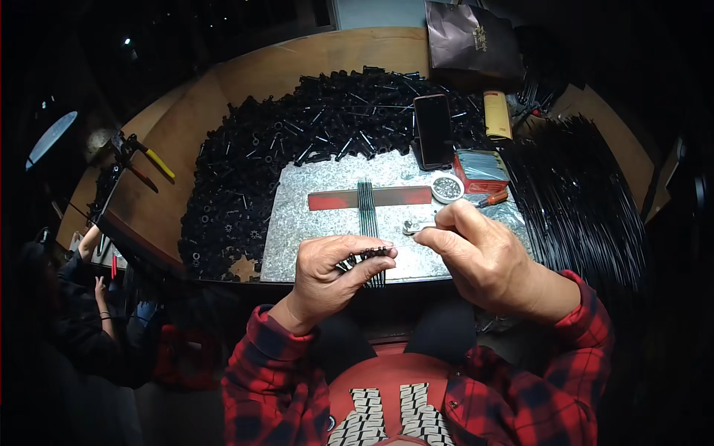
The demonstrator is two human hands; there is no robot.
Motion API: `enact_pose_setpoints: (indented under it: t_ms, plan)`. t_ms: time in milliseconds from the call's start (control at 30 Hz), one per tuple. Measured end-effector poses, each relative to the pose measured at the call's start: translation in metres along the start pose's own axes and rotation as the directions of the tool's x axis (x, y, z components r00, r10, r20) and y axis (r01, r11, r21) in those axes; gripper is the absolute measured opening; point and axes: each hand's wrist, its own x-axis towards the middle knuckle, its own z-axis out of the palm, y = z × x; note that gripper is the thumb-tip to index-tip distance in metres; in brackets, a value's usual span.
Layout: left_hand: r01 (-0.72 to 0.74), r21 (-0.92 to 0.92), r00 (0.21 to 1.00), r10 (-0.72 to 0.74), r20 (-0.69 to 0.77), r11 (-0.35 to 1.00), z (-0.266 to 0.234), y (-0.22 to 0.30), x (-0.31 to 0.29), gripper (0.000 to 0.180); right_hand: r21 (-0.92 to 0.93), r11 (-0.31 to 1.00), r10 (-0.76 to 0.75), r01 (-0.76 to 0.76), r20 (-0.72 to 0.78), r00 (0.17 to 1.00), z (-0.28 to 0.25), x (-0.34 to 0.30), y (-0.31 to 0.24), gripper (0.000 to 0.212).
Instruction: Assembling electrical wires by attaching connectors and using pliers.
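Observation:
My left hand is closed, with a row of small black parts pinched between thumb and fingers. My right hand is held to its right, thumb and forefinger pressed together on something thin that I cannot make out. Beside those fingertips shows a small metal piece; whether it is held or lies on the board is unclear. Several thin dark rods lie side by side across a red bar on the speckled grey board. Their near ends run behind my left fingers.
A big heap of black tubular parts surrounds the board. Nearby are a white dish of tiny pieces, a red box, a screwdriver and a phone. Long black rods lie right; pliers and another person's arm are left.

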Motion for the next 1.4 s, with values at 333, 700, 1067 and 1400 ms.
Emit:
enact_pose_setpoints:
  t_ms: [333,700,1067,1400]
  plan:
    - [-0.005,0.014,0.999,0.004,0.036,1.0,-0.002,-0.002,0.001,0.015,-0.073,0.985,-0.161,0.156,-0.074,0.984,0.002,0.007,0.003,0.035]
    - [0.005,-0.087,0.996,0.003,0.084,0.996,-0.018,-0.01,-0.005,0.04,-0.099,0.983,-0.162,0.153,-0.087,0.983,0.004,0.008,0.003,0.036]
    - [-0.001,-0.128,1.0,0.002,0.011,0.992,-0.018,-0.015,-0.008,0.021,-0.137,0.979,-0.16,0.15,-0.069,0.985,0.002,0.007,-0.002,0.034]
    - [0.017,-0.038,1.0,-0.017,0.015,0.999,-0.019,-0.008,-0.006,0.017,-0.153,0.977,-0.161,0.151,-0.057,0.985,0.003,0.006,-0.003,0.035]
